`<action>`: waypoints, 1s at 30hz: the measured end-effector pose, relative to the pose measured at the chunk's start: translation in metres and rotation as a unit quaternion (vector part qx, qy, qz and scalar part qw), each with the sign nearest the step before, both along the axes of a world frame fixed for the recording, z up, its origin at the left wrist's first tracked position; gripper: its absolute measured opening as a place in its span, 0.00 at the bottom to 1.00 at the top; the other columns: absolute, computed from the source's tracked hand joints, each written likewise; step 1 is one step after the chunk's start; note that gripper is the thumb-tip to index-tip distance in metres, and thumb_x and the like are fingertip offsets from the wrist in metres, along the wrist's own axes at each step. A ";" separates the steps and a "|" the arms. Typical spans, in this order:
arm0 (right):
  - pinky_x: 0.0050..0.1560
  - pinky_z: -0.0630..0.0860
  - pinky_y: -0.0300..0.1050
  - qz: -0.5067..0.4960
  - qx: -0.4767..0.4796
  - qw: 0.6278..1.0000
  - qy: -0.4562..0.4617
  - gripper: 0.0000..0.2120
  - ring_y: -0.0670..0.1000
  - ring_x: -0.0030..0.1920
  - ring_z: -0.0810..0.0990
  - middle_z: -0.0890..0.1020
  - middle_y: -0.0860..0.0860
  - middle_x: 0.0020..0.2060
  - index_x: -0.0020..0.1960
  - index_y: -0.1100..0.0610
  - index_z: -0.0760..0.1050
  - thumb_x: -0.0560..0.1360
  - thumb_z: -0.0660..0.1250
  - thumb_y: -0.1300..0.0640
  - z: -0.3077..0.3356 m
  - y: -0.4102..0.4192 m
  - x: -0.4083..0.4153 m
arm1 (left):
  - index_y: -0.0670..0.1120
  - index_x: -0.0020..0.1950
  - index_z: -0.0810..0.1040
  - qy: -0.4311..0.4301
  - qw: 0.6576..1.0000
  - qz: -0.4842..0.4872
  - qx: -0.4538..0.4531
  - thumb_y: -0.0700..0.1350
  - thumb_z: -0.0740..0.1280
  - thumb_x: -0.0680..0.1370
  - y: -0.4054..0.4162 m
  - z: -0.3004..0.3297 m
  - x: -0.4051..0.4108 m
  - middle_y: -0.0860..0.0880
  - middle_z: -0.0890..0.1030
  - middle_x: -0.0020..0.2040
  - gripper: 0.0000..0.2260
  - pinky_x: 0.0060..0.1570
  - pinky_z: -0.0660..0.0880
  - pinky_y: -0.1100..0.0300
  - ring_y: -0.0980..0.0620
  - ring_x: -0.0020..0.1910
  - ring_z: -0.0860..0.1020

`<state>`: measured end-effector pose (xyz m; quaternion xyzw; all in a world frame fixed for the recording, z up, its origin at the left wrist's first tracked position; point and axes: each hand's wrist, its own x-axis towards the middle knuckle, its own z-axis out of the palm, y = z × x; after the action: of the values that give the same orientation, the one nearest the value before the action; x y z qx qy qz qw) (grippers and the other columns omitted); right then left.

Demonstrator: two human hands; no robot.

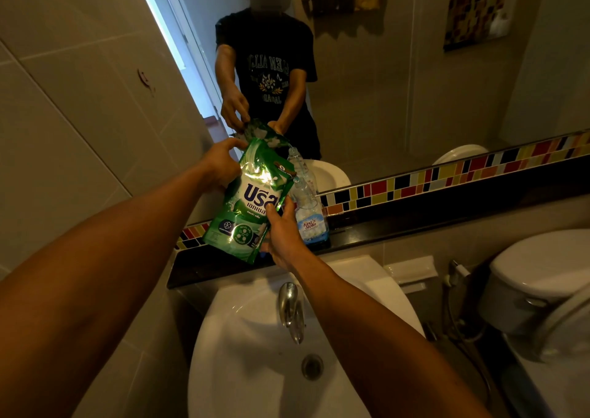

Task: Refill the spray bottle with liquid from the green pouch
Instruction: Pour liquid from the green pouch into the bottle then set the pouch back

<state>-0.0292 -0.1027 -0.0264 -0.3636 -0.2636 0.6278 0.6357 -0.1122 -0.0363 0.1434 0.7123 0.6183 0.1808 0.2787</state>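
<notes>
Both hands are on the green pouch [252, 194], which I hold tilted in the middle of the frame, above the dark ledge [415, 226] that runs under the mirror. My left hand [220, 162] grips the pouch near its top left edge, fingers curled around the side and thumb reaching toward the upper corner. My right hand [282, 232] clamps the lower right edge, the thumb pressed flat on the printed front and the other fingers behind it, out of sight. The pouch's top leans toward the right, and its shiny front catches a bright glare just above the blue lettering.

Just to the right of the pouch and partly behind it stands the spray bottle [309, 210], upright on the ledge, clear with a blue and white label. Its neck is close beside the pouch's upper right corner; whether the two touch, I cannot tell. I cannot see a spray head on it.

Behind the ledge runs a strip of coloured mosaic tiles [447, 175], and above that the mirror [383, 82] shows my reflection in a dark T-shirt, holding the same pouch. Below my arms, in the lower middle of the frame, sits the white sink [249, 338] with its chrome tap [289, 306] and drain [312, 366]. At the right edge is a white toilet [526, 277].
</notes>
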 end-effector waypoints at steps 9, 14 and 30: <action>0.55 0.80 0.73 0.002 0.002 1.000 0.000 0.24 0.55 0.60 0.81 0.79 0.50 0.63 0.80 0.39 0.56 0.87 0.57 0.54 0.001 0.000 -0.001 | 0.52 0.72 0.68 -0.005 1.000 -0.003 -0.010 0.32 0.66 0.79 0.000 0.002 0.002 0.38 0.77 0.57 0.25 0.34 0.78 0.50 0.41 0.48 0.79; 0.55 0.80 0.72 0.000 0.009 1.000 0.003 0.24 0.53 0.56 0.83 0.81 0.49 0.59 0.79 0.40 0.56 0.87 0.57 0.54 0.001 0.001 0.000 | 0.52 0.72 0.68 -0.009 1.000 -0.001 -0.010 0.31 0.66 0.79 0.000 0.003 0.004 0.39 0.77 0.57 0.26 0.38 0.81 0.46 0.39 0.51 0.79; 0.53 0.81 0.73 0.002 0.003 1.000 0.008 0.23 0.59 0.65 0.80 0.78 0.52 0.68 0.78 0.39 0.58 0.86 0.58 0.53 0.004 0.000 -0.002 | 0.52 0.72 0.68 0.013 1.000 0.001 -0.011 0.29 0.65 0.79 0.003 0.006 0.005 0.36 0.78 0.60 0.26 0.32 0.78 0.51 0.39 0.51 0.80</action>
<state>-0.0311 -0.1028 -0.0224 -0.3560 -0.2612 0.6312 0.6377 -0.1075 -0.0334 0.1499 0.7109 0.6246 0.1651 0.2780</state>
